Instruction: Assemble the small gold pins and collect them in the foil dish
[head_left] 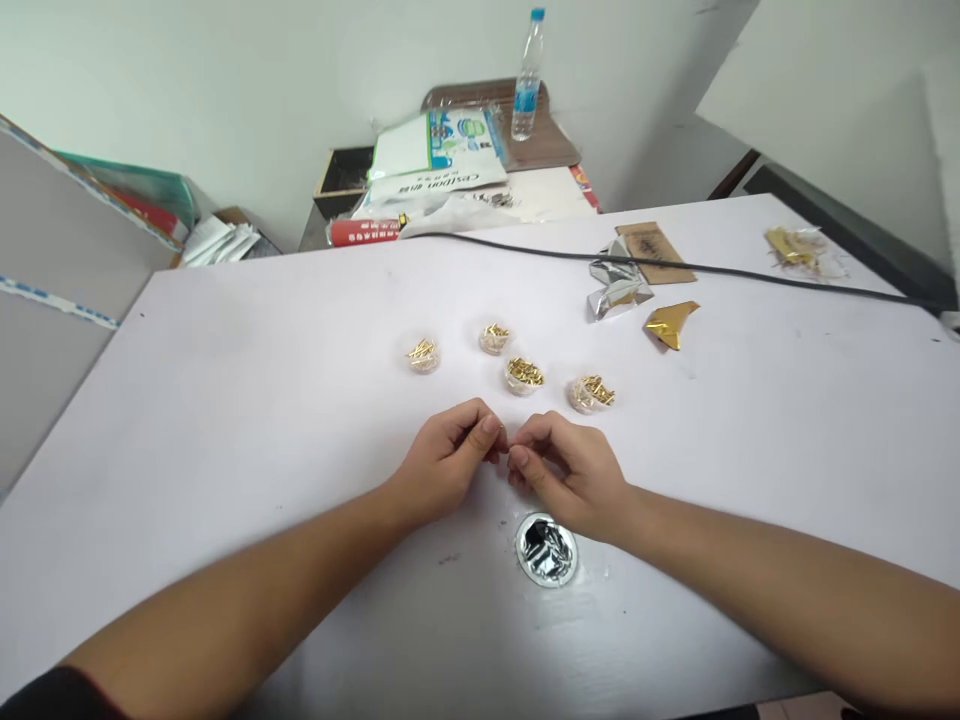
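My left hand (448, 455) and my right hand (566, 470) rest on the white table (247, 360), fingertips pinched together and meeting in the middle. What they pinch is too small to make out. Just beyond them stand several small clear round tubs of gold bits: one at the left (423, 355), one further back (494, 337), one in the middle (523, 375) and one at the right (591, 393). A shiny round silver lid or tin (547, 549) lies close under my right wrist.
A black cable (750, 270) runs across the far side of the table. Near it lie a crumpled silver pouch (616, 287), a gold foil piece (671, 322), a brown card (654, 250) and a clear bag of gold bits (799, 248). Behind stand a water bottle (528, 78) and papers.
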